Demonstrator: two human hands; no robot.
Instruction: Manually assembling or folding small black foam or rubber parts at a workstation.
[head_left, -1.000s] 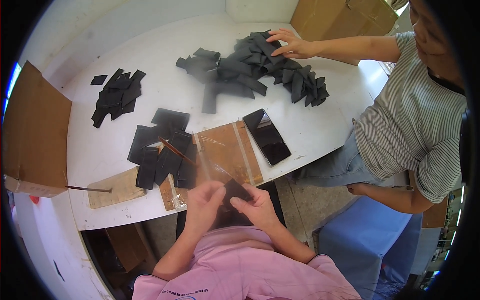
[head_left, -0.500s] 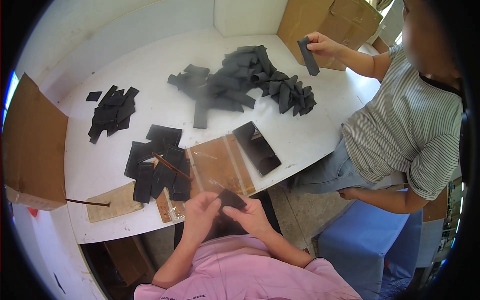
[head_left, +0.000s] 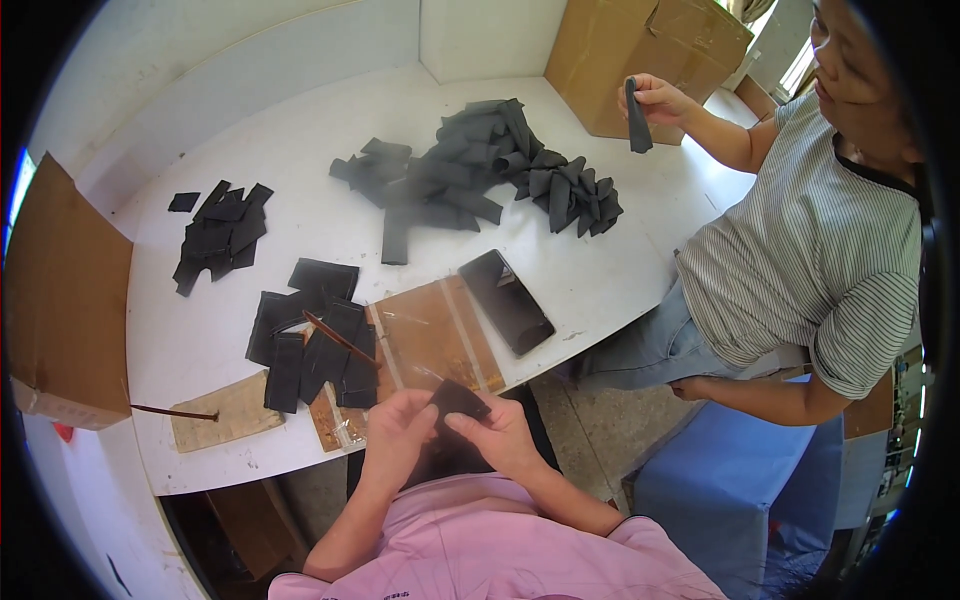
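A small black fabric piece (head_left: 459,399) is pinched between my two hands, just off the table's front edge. My left hand (head_left: 401,425) grips its left side with thumb and fingers. On its right side my right hand (head_left: 503,436) does the same, the thumb lying on top of the cloth. Right beyond my hands lies a brown board under clear plastic (head_left: 432,325). Left of it are several black stitched fabric pieces (head_left: 325,350), with a thin rust-brown rod (head_left: 342,337) slanting over them.
A large pile of black fabric strips (head_left: 450,165) lies at the back, a smaller pile (head_left: 225,230) at left. A black phone-like slab (head_left: 507,302) lies right of the board. Cardboard boxes (head_left: 70,290) stand at both sides. At right, a co-worker (head_left: 790,240) holds up a black strip (head_left: 637,120).
My hands keep hold of the fabric piece in nearly the same place. The co-worker's raised hand has shifted slightly right, and the strip in it has turned more edge-on.
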